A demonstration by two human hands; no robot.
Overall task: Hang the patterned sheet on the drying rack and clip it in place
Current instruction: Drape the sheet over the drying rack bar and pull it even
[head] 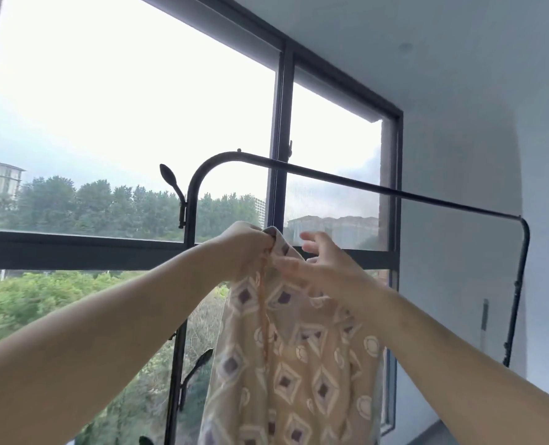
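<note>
Reaching up from the bottom corners, 2 bare forearms meet near the middle of the view. The left grip (244, 248) is curled tight round the top corner of the patterned sheet (299, 364), bunching it in the fist. The right grip (327, 268) lies against the cloth just beside it with fingers loosely spread and nothing clearly held; blur hides the thumb. The sheet, beige with diamonds and circles, hangs gathered from that 1 corner. Its long axis is close to vertical, with the pinched corner pointing up and the rest running out of the bottom of the view. It sits below the drying rack (363, 187), whose black top bar slopes down to the right behind the hands, and is not yet over it. Beyond is a dark-framed window (279, 123) with trees outside. Judged risks: with only 1 firm hold, the hanging weight could pull the corner free. Thrown over while bunched, the cloth could hang unevenly and slide off the bar before clipping. It could also snag on the rack's side peg (170, 178). No clip is visible.
</note>
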